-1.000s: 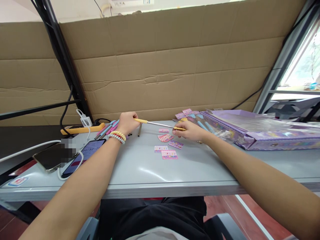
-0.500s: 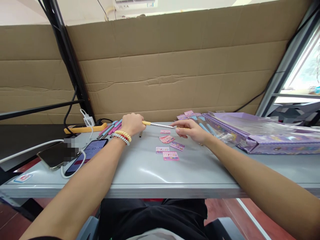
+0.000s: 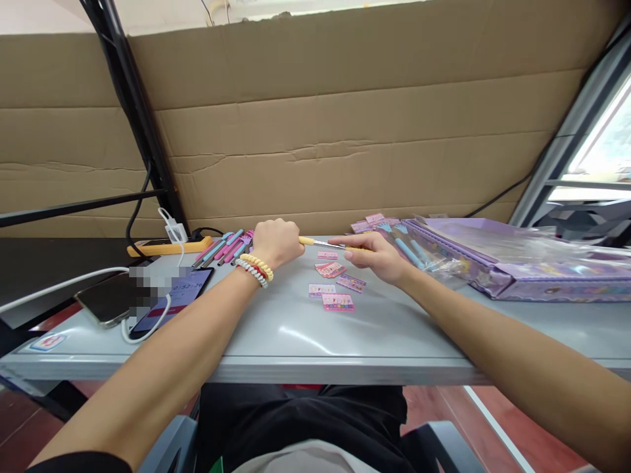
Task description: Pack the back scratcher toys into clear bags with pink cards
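Note:
My left hand [image 3: 277,243], with beaded bracelets at its wrist, is closed round the left end of a thin stick [image 3: 321,244] with a yellow handle and a silvery middle. The stick lies roughly level above the table. My right hand [image 3: 371,253] pinches its other end, the index finger stretched along it. Below the hands, several small printed cards lie on the grey table: a pink card [image 3: 338,302], a purple card [image 3: 351,283] and a fanned red-pink group [image 3: 330,270].
Several pink and blue pens [image 3: 224,248] lie left of my left hand, near a phone [image 3: 172,302] with a white cable. A purple box [image 3: 552,282] and blue pens in clear plastic [image 3: 409,251] are at the right. Cardboard [image 3: 345,131] stands behind.
My left hand has moved right, closer to my right hand, and less of the stick shows between them. More of the pens at the left is uncovered. The view has shifted slightly.

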A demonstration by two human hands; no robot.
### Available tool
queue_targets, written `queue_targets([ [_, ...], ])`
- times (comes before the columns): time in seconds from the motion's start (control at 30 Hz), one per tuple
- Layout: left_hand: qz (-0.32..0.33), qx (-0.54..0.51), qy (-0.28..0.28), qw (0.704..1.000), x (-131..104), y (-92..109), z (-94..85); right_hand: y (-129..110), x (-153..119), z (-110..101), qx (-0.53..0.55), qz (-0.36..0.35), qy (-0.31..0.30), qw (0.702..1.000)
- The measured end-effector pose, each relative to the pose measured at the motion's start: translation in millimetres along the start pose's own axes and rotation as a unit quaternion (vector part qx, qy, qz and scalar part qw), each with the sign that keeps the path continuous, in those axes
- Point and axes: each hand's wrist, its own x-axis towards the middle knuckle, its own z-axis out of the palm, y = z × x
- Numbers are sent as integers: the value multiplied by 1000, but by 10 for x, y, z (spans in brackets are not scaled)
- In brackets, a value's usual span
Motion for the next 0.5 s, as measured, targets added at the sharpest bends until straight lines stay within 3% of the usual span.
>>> queue_targets([
  [0.5, 22, -8, 2, 1000, -94, 128, -76, 7, -11, -1, 22, -10, -12, 1000],
])
